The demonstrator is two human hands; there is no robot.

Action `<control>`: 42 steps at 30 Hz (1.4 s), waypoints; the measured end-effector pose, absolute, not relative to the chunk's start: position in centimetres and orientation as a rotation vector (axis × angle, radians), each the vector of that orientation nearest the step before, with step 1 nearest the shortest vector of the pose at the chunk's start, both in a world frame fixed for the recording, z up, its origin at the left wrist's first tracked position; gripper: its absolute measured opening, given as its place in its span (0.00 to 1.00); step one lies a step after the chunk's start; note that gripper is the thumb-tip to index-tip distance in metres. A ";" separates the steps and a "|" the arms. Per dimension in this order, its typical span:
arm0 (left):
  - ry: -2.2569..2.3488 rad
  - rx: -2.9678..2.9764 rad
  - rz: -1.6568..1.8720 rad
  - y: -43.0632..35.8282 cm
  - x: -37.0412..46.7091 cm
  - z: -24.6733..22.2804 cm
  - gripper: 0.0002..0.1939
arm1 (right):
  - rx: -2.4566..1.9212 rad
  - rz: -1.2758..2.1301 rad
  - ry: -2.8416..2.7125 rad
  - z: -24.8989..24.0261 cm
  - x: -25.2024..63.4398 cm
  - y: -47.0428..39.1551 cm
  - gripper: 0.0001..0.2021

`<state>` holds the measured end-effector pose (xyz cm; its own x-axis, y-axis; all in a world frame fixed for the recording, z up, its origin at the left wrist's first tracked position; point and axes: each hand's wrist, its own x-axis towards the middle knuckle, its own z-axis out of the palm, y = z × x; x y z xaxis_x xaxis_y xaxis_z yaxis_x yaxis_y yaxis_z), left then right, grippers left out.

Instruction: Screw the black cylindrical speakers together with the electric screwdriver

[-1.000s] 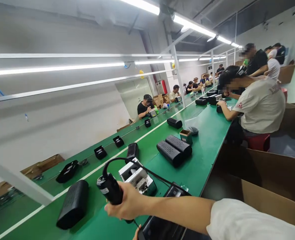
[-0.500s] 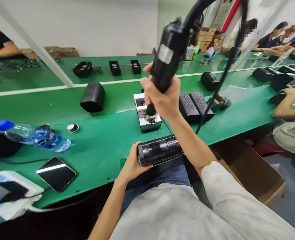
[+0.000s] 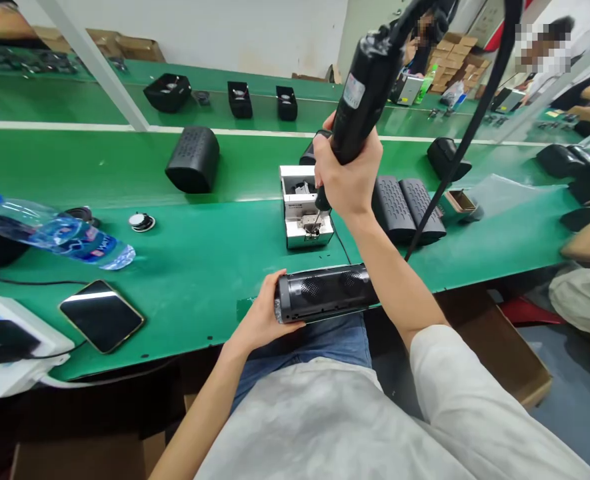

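Observation:
My right hand [image 3: 351, 170] is wrapped round a black electric screwdriver [image 3: 363, 93], which is tilted with its bit end down and a thick cable leaving its top. Its tip is at the front of a small white-and-silver screw feeder [image 3: 305, 210]; whether a screw sits on the bit is too small to tell. At the table's near edge, my left hand [image 3: 262, 313] grips the left end of a black speaker [image 3: 327, 291] with a perforated grille. The speaker lies on its side, and my right forearm hides its right end.
Two black ribbed housings [image 3: 409, 208] lie right of the feeder, and another black housing [image 3: 193, 160] stands behind it to the left. A water bottle [image 3: 55, 230], a phone [image 3: 102, 316] and a small round part [image 3: 141, 221] are at left. A co-worker's arm [image 3: 587, 230] shows at right.
The view has shifted, so the table items sit higher in the picture. The screwdriver's tip stays at the feeder's front. My left hand keeps its grip on the speaker.

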<state>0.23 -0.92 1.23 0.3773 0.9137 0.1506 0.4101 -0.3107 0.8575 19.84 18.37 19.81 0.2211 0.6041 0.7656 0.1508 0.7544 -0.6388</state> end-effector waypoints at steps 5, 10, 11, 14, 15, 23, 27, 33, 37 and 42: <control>1.125 1.900 0.867 -0.9 0.3 1.5 0.58 | -0.618 0.349 -1.370 19.0 20.5 18.8 0.21; 1.098 1.885 0.852 -0.9 0.3 1.7 0.58 | -0.526 0.480 -1.422 19.8 21.1 15.3 0.17; 1.092 1.883 0.853 -0.9 0.3 1.8 0.58 | -0.506 0.508 -1.415 20.3 21.0 14.3 0.16; 1.084 1.889 0.859 -0.9 0.3 1.7 0.58 | -0.489 0.571 -1.388 21.7 20.7 11.8 0.12; 1.083 1.893 0.862 -0.9 0.3 1.7 0.59 | -0.493 0.586 -1.390 22.0 20.5 11.2 0.11; 1.087 1.915 0.867 -0.9 0.3 1.5 0.59 | -0.497 0.684 -1.393 21.6 18.9 9.7 0.10; 1.082 1.926 0.894 -0.7 0.2 1.0 0.57 | -0.635 0.807 -1.415 19.5 18.2 8.7 0.14; 1.117 1.898 0.923 -0.3 0.1 0.1 0.53 | -0.973 0.895 -1.435 17.5 18.1 7.6 0.19; 1.123 1.904 0.917 -0.3 0.0 0.3 0.53 | -0.917 0.936 -1.409 17.4 18.1 7.3 0.18; 1.130 1.917 0.905 -0.4 0.1 0.7 0.52 | -0.839 0.918 -1.393 16.8 18.5 7.5 0.24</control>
